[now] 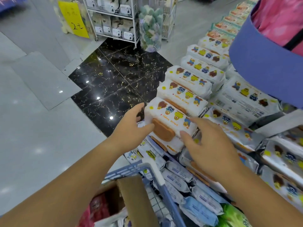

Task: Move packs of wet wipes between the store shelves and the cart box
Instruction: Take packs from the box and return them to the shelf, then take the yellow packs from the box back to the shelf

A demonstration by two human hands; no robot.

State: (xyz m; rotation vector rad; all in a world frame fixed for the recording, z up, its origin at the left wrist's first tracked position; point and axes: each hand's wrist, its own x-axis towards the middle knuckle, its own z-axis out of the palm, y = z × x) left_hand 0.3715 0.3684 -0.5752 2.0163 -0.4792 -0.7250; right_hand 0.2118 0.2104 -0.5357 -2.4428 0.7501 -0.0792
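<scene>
My left hand (131, 126) clasped the left end of a white, bear-printed pack of wet wipes (170, 117) at the centre of the frame, thumb just beside its brown lid (162, 131). My right hand (211, 145) pinched the pack's right end between thumb and fingers. The pack was at the near end of the row of like packs (188, 86) running toward the upper right, and the cardboard box (131, 197) in the blue cart (164, 187) sat at the bottom centre.
</scene>
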